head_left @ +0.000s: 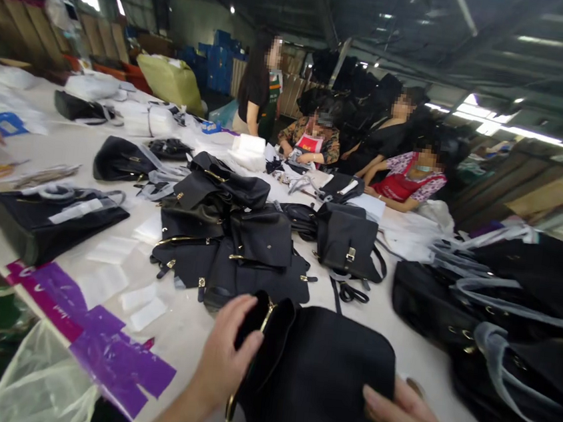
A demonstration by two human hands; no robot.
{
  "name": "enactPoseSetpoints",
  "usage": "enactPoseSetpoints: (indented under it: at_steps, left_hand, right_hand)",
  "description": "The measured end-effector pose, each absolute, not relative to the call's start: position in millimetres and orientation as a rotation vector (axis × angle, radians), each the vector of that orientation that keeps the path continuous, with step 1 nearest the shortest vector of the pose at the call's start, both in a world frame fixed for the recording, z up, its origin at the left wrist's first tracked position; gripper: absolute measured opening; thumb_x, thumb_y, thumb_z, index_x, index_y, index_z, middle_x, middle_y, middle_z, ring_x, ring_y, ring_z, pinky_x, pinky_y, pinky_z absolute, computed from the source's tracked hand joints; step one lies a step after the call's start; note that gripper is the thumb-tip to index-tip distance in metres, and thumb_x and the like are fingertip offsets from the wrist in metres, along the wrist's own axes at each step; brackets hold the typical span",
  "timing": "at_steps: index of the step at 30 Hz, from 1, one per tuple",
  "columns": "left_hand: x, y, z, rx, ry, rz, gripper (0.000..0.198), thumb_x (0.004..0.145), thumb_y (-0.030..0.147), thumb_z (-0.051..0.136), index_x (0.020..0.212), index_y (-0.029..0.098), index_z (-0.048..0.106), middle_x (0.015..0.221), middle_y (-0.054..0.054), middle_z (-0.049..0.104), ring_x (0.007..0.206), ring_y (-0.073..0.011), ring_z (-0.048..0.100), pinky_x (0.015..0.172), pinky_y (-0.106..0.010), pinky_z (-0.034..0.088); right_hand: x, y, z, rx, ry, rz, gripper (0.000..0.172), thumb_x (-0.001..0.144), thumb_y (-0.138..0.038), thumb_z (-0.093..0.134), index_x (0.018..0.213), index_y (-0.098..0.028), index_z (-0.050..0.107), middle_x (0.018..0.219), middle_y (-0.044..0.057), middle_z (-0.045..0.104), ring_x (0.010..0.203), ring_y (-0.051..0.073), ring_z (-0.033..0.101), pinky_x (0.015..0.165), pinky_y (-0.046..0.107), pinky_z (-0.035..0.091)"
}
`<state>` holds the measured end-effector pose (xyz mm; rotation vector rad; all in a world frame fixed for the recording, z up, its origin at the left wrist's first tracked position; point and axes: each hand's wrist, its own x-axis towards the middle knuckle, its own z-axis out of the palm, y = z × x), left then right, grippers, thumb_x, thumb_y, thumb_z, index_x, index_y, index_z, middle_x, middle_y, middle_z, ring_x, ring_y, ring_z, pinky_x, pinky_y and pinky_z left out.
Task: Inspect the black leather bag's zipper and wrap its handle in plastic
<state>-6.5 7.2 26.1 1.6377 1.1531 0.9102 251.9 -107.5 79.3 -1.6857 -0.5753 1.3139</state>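
Note:
A black bag (329,377) with a wide flap is held up over the near edge of the table. At its left side my left hand (229,350) grips the opening, fingers partly inside and thumb outside by the gold zipper. The zipper is open and its pull hangs low. On the right, my right hand (404,412) pinches the flap edge, thumb in front and the other fingers mostly hidden behind. Just beyond the bag lies a pile of black bags (259,235) with gold zippers and buckles.
More black bags with wrapped handles (492,314) crowd the right side. A black handbag (54,220) and white paper pieces (138,300) lie left. Purple tape (115,355) covers the table edge, above a clear plastic bag (42,380). Several people work across the table (187,345).

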Motion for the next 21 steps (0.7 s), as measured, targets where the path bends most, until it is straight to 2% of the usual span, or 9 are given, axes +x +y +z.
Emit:
enactPoseSetpoints:
  at_steps: [2, 5, 7, 9, 10, 12, 15, 18, 21]
  left_hand:
    - [-25.3, 36.0, 8.6, 1.413, 1.177, 0.715, 0.067, 0.079, 0.046, 0.058, 0.137, 0.016, 0.046, 0.146, -0.015, 0.044, 0.137, -0.0331, 0.036, 0.116, -0.052, 0.025]
    - [-42.5, 57.2, -15.8, 1.212, 0.789, 0.511, 0.075, 0.080, 0.052, 0.055, 0.146, 0.022, 0.034, 0.153, -0.011, 0.035, 0.141, -0.0307, 0.030, 0.114, -0.047, 0.030]
    - [-44.3, 56.6, -27.1, 1.250, 0.647, 0.548, 0.094, 0.074, 0.057, 0.064, 0.151, 0.027, 0.018, 0.159, -0.008, 0.020, 0.144, -0.0309, 0.023, 0.114, -0.044, 0.030]
    - [-37.5, 50.3, -33.5, 1.365, 0.712, 0.634, 0.110, 0.065, 0.058, 0.074, 0.152, 0.028, 0.013, 0.160, -0.009, 0.016, 0.144, -0.0330, 0.021, 0.115, -0.045, 0.027]
    - [-31.2, 47.0, -34.6, 1.424, 0.796, 0.692, 0.109, 0.064, 0.058, 0.076, 0.151, 0.026, 0.019, 0.159, -0.010, 0.020, 0.143, -0.0341, 0.023, 0.116, -0.046, 0.025]
    - [-15.5, 43.3, -31.4, 1.480, 0.977, 0.831, 0.087, 0.069, 0.059, 0.071, 0.142, 0.022, 0.041, 0.150, -0.011, 0.039, 0.139, -0.0344, 0.032, 0.115, -0.047, 0.024]
    - [4.5, 48.5, -11.3, 1.378, 1.031, 0.837, 0.065, 0.072, 0.069, 0.060, 0.108, 0.015, 0.067, 0.110, -0.011, 0.069, 0.114, -0.0355, 0.056, 0.100, -0.045, 0.042]
    - [9.7, 63.6, 21.1, 1.229, 0.920, 0.656, 0.063, 0.065, 0.073, 0.065, 0.083, 0.013, 0.071, 0.076, -0.007, 0.071, 0.083, -0.0299, 0.064, 0.077, -0.037, 0.051]
    - [8.4, 84.3, 45.1, 1.232, 0.804, 0.531, 0.055, 0.065, 0.066, 0.072, 0.081, 0.013, 0.070, 0.075, -0.005, 0.070, 0.074, -0.0223, 0.063, 0.069, -0.029, 0.048]
  right_hand:
    - [238.1, -77.8, 114.0, -1.504, -0.474, 1.347, 0.027, 0.072, -0.031, 0.073, 0.096, -0.020, 0.068, 0.076, 0.004, 0.072, 0.075, 0.023, 0.069, 0.073, 0.038, 0.058]
    - [214.0, -29.4, 153.1, -1.232, -0.346, 1.328, 0.008, 0.071, -0.012, 0.068, 0.073, -0.016, 0.061, 0.067, 0.001, 0.068, 0.062, 0.015, 0.065, 0.067, 0.031, 0.059]
    - [198.5, -4.9, 166.2, -1.146, -0.243, 1.310, 0.015, 0.072, -0.001, 0.057, 0.066, -0.015, 0.055, 0.063, 0.002, 0.066, 0.060, 0.015, 0.065, 0.065, 0.031, 0.060]
    - [183.5, 9.5, 170.7, -1.126, -0.158, 1.307, 0.021, 0.071, 0.004, 0.049, 0.062, -0.015, 0.051, 0.059, 0.003, 0.063, 0.058, 0.015, 0.064, 0.062, 0.031, 0.061]
    - [176.3, 13.1, 170.8, -1.124, -0.140, 1.311, 0.022, 0.071, 0.006, 0.047, 0.062, -0.015, 0.051, 0.057, 0.003, 0.063, 0.057, 0.015, 0.063, 0.060, 0.031, 0.061]
    - [163.3, 15.1, 169.6, -1.113, -0.153, 1.327, 0.022, 0.070, 0.007, 0.048, 0.063, -0.014, 0.052, 0.059, 0.002, 0.064, 0.056, 0.014, 0.063, 0.057, 0.030, 0.061]
    - [153.1, 10.8, 172.1, -1.106, -0.199, 1.323, 0.022, 0.068, 0.008, 0.050, 0.067, -0.013, 0.055, 0.064, 0.002, 0.066, 0.059, 0.015, 0.065, 0.055, 0.028, 0.062]
    - [159.4, 4.7, 182.9, -1.118, -0.222, 1.291, 0.019, 0.068, 0.006, 0.057, 0.071, -0.013, 0.058, 0.070, 0.003, 0.068, 0.065, 0.015, 0.067, 0.059, 0.027, 0.062]
    - [180.4, 1.8, 186.4, -1.060, -0.275, 1.264, 0.016, 0.068, 0.000, 0.066, 0.074, -0.013, 0.060, 0.079, 0.005, 0.071, 0.074, 0.016, 0.068, 0.070, 0.029, 0.063]
